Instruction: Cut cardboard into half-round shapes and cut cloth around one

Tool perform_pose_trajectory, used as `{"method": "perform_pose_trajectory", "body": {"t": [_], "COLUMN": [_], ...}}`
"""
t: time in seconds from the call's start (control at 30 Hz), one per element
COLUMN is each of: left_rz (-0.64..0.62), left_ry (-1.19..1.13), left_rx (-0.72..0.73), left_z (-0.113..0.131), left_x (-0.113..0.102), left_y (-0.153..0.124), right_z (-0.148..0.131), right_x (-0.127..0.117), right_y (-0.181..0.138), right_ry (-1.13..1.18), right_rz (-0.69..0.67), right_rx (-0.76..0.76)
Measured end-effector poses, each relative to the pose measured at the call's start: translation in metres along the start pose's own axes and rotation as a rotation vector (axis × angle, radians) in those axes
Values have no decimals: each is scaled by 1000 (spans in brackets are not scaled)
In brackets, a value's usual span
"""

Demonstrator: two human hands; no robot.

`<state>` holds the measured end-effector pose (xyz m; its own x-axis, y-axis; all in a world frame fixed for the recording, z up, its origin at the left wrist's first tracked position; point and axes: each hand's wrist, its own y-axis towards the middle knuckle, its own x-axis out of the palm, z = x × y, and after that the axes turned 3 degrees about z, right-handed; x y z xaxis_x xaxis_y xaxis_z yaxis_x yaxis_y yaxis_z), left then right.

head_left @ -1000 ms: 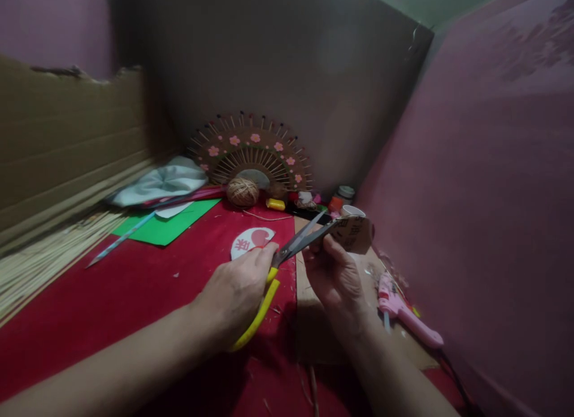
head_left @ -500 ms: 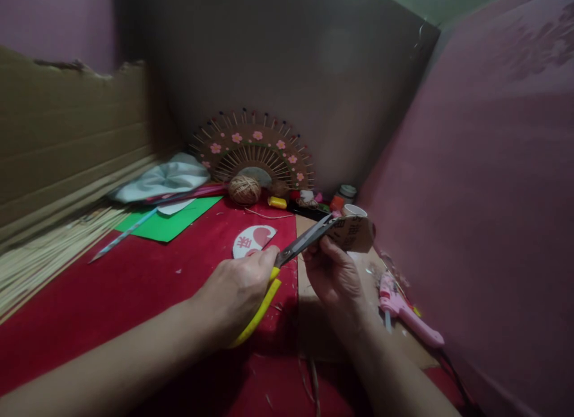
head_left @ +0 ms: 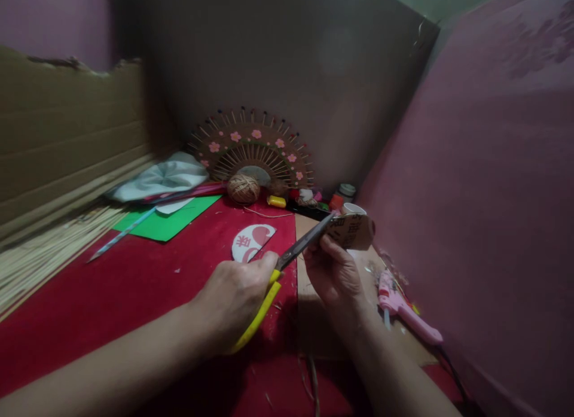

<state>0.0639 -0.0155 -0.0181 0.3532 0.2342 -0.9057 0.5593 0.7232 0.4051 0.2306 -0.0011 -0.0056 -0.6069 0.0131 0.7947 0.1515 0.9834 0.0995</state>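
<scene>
My left hand is closed round the yellow handles of a pair of scissors. Its dark blades point up and to the right and lie together, their tips at the left edge of a brown cardboard piece printed with dark characters. That piece is pinched by my right hand, thumb on the near face; the other fingers are partly hidden behind. Left of the blades, a white cardboard half-disc with red print lies on the red cloth.
A pink glue gun rests on the cardboard sheet at right. Farther back are a twine ball, a decorated fan and green paper with a striped pencil. Thin sticks lie along the left.
The scissor blades, slightly apart before, have come together at the edge of the cardboard piece. Both hands keep nearly the same place, and the view has shifted slightly.
</scene>
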Motion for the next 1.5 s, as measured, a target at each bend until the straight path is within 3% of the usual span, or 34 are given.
{"method": "perform_pose_trajectory", "body": {"t": [0.2,0.33,0.5,0.9,1.2,1.33,1.43,1.5], "left_rz": [162,55,36,-123,-133,-16,75,38], "left_ry": [-144,-114,-53,47,93,-232,-812,-1254], "left_rx": [-43,-73,-90,-97,-73,-192,-435,-533], "left_z": [-3,0,2,5,3,1,1,1], "left_x": [8,11,13,1,2,7,3,-2], "left_y": [4,5,5,3,2,2,9,15], "right_z": [-3,-2,2,7,6,6,0,-6], "right_x": [3,4,2,-5,-4,-7,-8,-5], "right_y": [0,1,1,5,5,7,2,-5], "right_ry": [26,80,99,69,40,-152,-525,-693], "right_rz": [10,-8,-46,19,31,-20,-141,-242], "right_rx": [45,50,67,54,90,-20,-260,-369]}}
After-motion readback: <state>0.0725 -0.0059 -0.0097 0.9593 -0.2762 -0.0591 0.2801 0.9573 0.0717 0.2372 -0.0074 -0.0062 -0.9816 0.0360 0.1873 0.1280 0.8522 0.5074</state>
